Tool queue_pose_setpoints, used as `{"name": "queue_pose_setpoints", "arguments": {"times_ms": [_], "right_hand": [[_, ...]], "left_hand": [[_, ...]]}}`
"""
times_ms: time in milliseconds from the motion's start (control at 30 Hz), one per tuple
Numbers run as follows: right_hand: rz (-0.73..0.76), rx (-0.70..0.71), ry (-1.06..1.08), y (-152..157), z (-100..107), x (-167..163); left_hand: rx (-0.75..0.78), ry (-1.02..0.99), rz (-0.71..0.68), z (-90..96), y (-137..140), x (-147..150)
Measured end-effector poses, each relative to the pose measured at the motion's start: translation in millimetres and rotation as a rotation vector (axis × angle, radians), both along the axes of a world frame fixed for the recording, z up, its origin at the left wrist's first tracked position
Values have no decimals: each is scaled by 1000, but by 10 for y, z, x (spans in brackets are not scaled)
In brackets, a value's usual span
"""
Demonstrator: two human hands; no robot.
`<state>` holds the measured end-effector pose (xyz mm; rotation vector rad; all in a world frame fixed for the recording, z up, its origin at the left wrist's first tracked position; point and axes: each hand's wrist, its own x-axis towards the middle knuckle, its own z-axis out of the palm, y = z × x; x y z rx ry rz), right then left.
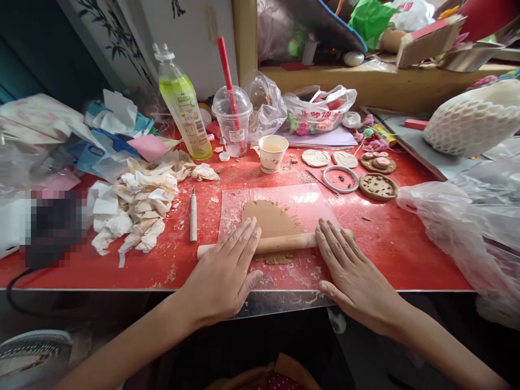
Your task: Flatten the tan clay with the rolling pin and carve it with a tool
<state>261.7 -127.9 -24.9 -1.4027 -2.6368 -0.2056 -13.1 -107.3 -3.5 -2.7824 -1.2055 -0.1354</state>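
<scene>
A wooden rolling pin [286, 243] lies across a flat brown sheet of clay [270, 216] with ragged edges. My left hand [229, 271] rests on the pin's left part, fingers stretched out flat over it. On its right part lies my right hand [353, 271], also with straight fingers and the thumb apart. Under the clay is a clear plastic sheet [312, 211] that reaches past the table's front edge. A small strip of clay shows on the near side of the pin.
Left of the sheet lie a clay-smeared pen-like tool [193, 219] and crumpled tissues [142, 200]. Behind stand a paper cup [273, 157], a plastic cup with red straw [233, 127] and a green drink bottle [182, 108]. At right are a ring [340, 189], clay discs [378, 187] and plastic bags [459, 211].
</scene>
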Motion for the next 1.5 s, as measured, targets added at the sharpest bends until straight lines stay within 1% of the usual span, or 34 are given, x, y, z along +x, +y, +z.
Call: {"name": "queue_pose_setpoints", "arguments": {"times_ms": [67,133,300,367,433,500,600,700,800,867,933,1067,1200,1333,1500], "right_hand": [[15,3,-5,37,6,4],[-2,-12,2,202,45,-23],[-105,-119,-7,847,177,-150],[-131,-154,5,1082,194,-186],[-140,-157,37,1279,179,-205],[-145,-137,60,1444,143,-211],[-163,-87,61,1647,86,-212],[-159,-14,95,1801,59,-214],[-163,54,149,1893,60,-225],[-177,68,155,1909,65,-233],[-192,53,142,1885,67,-234],[-185,-3,137,1725,54,-200],[-112,-13,116,1473,58,-148],[-79,-14,87,1199,103,-127],[-37,-18,32,876,116,-109]], "left_hand": [[-4,-4,7,-6,36,0],[-7,-14,55,-3,190,18],[-33,-12,145,38,802,68],[-47,-14,172,53,1030,67],[-36,-38,194,64,1214,58],[-6,-87,195,75,1352,48],[35,-172,187,104,1488,42],[69,-234,213,157,1560,57],[107,-251,228,224,1584,87],[129,-231,227,262,1576,102],[159,-190,226,284,1546,109],[182,-139,235,262,1424,103],[106,-160,233,159,1275,75],[13,-115,219,53,1123,32],[-18,-83,277,22,835,25]]}}
